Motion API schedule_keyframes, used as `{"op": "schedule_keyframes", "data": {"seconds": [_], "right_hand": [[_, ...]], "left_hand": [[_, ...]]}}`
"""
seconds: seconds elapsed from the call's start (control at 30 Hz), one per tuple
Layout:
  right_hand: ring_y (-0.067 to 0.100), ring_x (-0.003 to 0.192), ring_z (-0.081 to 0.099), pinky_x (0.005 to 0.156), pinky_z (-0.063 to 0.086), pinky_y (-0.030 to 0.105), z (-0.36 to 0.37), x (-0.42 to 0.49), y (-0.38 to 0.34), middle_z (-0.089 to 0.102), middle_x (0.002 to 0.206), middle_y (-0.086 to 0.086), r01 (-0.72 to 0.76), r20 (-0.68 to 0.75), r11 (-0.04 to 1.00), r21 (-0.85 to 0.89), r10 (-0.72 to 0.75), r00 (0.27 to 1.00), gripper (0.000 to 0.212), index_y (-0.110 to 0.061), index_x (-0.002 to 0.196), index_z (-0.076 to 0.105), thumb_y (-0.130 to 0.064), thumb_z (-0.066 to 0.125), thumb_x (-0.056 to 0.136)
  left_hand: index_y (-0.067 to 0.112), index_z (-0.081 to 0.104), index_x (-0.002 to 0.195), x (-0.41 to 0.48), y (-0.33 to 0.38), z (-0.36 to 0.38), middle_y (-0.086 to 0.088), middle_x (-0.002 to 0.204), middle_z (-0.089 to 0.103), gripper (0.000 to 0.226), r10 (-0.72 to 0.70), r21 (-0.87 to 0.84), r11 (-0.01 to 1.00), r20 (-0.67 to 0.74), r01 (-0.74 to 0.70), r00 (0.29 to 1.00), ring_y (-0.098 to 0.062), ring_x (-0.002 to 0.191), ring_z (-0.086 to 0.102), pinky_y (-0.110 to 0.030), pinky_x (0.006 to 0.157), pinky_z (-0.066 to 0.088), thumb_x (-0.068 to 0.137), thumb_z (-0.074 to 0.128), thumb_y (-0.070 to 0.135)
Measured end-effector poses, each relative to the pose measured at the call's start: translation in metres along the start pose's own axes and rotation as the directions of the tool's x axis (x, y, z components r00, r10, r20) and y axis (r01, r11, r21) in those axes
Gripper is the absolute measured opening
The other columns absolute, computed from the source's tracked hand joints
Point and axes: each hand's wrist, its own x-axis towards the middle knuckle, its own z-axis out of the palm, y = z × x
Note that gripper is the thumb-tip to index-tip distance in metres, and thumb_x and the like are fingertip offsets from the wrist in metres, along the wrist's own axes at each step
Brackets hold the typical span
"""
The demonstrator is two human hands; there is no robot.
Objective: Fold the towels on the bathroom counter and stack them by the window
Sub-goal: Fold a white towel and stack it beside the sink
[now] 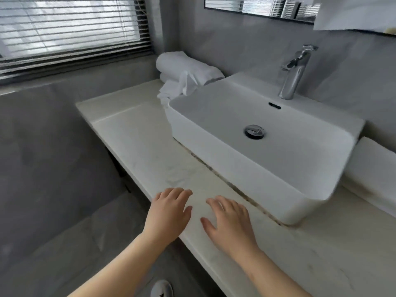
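Both hands hover or rest palm-down at the front edge of the counter (132, 129), just in front of the sink (235, 168). The left hand (169, 211) and right hand (229, 221) have fingers straight and slightly spread, holding nothing; contact with the counter cannot be told. Behind the sink's left corner lie a rolled towel (184, 65) and a crumpled towel (175, 88), below the window blinds (68, 28). Right of the sink lies another white towel (375, 168). A faucet (295, 76) stands on the sink's back rim.

white towels (184, 69), white basin (321, 179), grey wall (246, 46)
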Motion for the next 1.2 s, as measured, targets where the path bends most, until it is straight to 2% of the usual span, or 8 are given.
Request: {"op": "schedule_keyframes", "data": {"seconds": [0.3,0.87,0.93,1.03,1.1,1.2], "right_hand": [[0.015,0.141,0.021,0.114,0.016,0.034,0.003,0.092,-0.071,0.026,0.153,-0.005,0.018,0.018,0.999,0.033,-0.018,1.0,0.052,-0.029,0.144,0.028,-0.05,0.035,0.096],[0.017,0.137,0.027,0.111,0.021,0.032,-0.01,0.199,-0.098,0.03,0.15,-0.005,0.214,0.046,0.977,0.011,-0.214,0.976,0.047,-0.027,0.142,0.032,-0.043,0.037,0.097],[0.017,0.137,0.027,0.11,0.021,0.032,-0.014,0.211,-0.102,0.031,0.149,-0.005,0.224,0.032,0.974,0.01,-0.224,0.974,0.047,-0.027,0.142,0.033,-0.042,0.038,0.097],[0.017,0.136,0.029,0.111,0.022,0.032,-0.021,0.235,-0.112,0.031,0.149,-0.005,0.233,-0.003,0.972,0.019,-0.233,0.973,0.047,-0.027,0.141,0.033,-0.041,0.039,0.097],[0.017,0.135,0.03,0.11,0.024,0.031,-0.026,0.254,-0.121,0.032,0.149,-0.005,0.238,-0.032,0.971,0.018,-0.237,0.971,0.046,-0.027,0.141,0.034,-0.04,0.039,0.097],[0.016,0.134,0.032,0.109,0.025,0.031,-0.03,0.284,-0.136,0.034,0.148,-0.004,0.22,-0.085,0.975,0.023,-0.218,0.972,0.045,-0.026,0.14,0.036,-0.039,0.04,0.097]], "left_hand": [[0.021,0.071,0.095,0.033,-0.107,-0.004,0.009,0.088,0.071,0.045,-0.046,0.019,0.999,0.01,0.046,0.999,-0.016,0.08,0.07,-0.032,0.067,0.055,0.054,0.088,0.029],[0.018,0.071,0.094,0.087,-0.164,-0.009,0.006,0.088,0.071,0.044,-0.231,0.072,0.971,0.046,0.228,0.972,-0.019,0.078,0.069,-0.034,0.064,0.054,0.054,0.088,0.025],[0.017,0.069,0.101,0.098,-0.171,-0.013,0.004,0.095,0.07,0.041,-0.241,0.061,0.97,0.069,0.237,0.968,-0.022,0.087,0.069,-0.036,0.071,0.053,0.063,0.084,0.024],[0.02,0.052,0.131,0.118,-0.183,-0.018,0.005,0.129,0.056,0.041,-0.255,0.02,0.967,0.139,0.255,0.957,-0.02,0.122,0.05,-0.033,0.1,0.036,0.092,0.056,0.03],[0.025,0.04,0.139,0.132,-0.199,-0.017,0.01,0.14,0.045,0.043,-0.232,0.021,0.973,0.147,0.231,0.962,-0.015,0.131,0.037,-0.027,0.105,0.026,0.097,0.042,0.035],[0.026,0.036,0.141,0.155,-0.228,-0.018,0.011,0.142,0.041,0.044,-0.197,-0.004,0.98,0.152,0.199,0.969,-0.013,0.133,0.034,-0.026,0.106,0.024,0.098,0.039,0.036]]}}
